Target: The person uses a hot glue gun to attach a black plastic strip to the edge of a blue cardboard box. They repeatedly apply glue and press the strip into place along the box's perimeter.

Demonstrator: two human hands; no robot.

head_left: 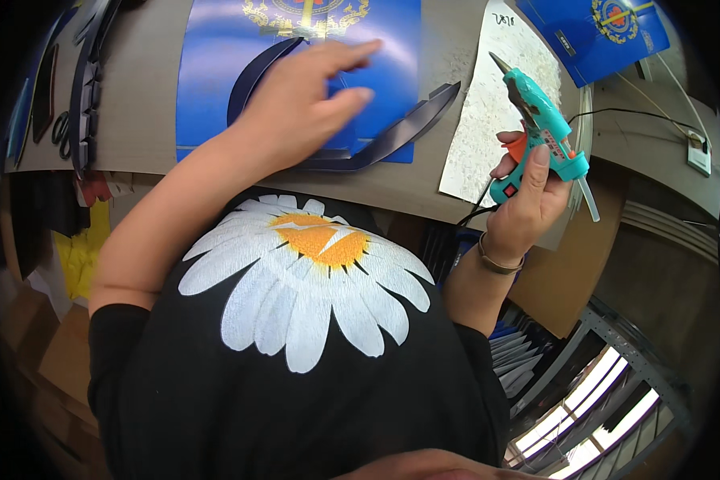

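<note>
My right hand [528, 196] is wrapped round the handle of a turquoise hot glue gun [546, 120] with an orange trigger. Its nozzle points up and to the left, above a white sheet, and a clear glue stick [588, 198] sticks out of its back. My left hand [308, 100] hovers over or rests on a dark navy curved strip [408, 128], with thumb and forefinger stretched apart; its other fingers are partly hidden. Beneath the strip lies a glossy blue printed board [204, 88] with a gold emblem. My hand and forearm hide part of the strip.
A marked white paper sheet [468, 152] lies right of the board. Another blue printed piece [588, 40] is at the upper right, near cables and a white power socket [698, 154]. Another dark strip [80, 104] and black scissors [62, 134] lie at the left on the grey table [140, 88].
</note>
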